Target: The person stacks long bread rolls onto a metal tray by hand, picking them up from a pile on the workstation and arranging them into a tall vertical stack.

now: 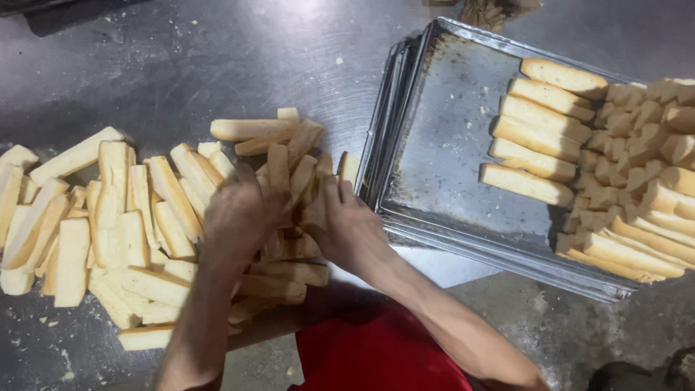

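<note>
Left hand (239,213) and right hand (347,228), each grip clamped on bunch of bread sticks (293,170) between them. Bread pile (108,232) on worktop (181,65) at nine o'clock. Tray (449,152) at three o'clock.

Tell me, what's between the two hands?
In the head view, a bunch of bread sticks stands between the left hand and the right hand, pressed together.

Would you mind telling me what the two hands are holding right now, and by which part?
The left hand and right hand press a bunch of bread sticks between them from either side; the exact grip point is blurred.
</note>
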